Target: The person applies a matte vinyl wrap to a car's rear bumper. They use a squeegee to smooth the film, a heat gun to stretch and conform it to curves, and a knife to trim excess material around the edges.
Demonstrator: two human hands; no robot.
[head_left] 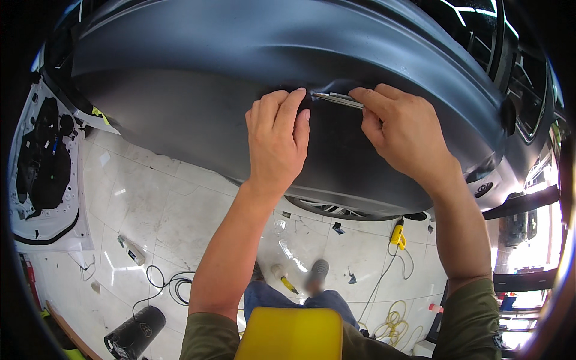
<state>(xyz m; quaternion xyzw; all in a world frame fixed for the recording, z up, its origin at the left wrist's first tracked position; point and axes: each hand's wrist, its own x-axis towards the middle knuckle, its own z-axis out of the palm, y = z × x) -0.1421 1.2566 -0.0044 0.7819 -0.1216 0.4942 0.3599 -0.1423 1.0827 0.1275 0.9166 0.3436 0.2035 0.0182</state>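
Observation:
A matte dark grey car body panel (198, 114) curves across the view in front of me. A small raised crease (343, 84) shows in its surface near the middle. My right hand (405, 117) grips a slim silver pointed tool (339, 99), its tip directed left at a small mark on the panel. I cannot make out whether the tool is a knife or tweezers. Just left of that tip, my left hand (276, 129) rests its fingertips on the panel, thumb and index finger apart, with nothing seen between them.
A detached white door (48, 228) stands at the left. On the tiled floor lie a bottle (131, 251), a black bin (137, 333), a dark cable (174, 285) and a yellow hose (393, 324). A yellow corded tool (398, 236) is beside the wheel (336, 210).

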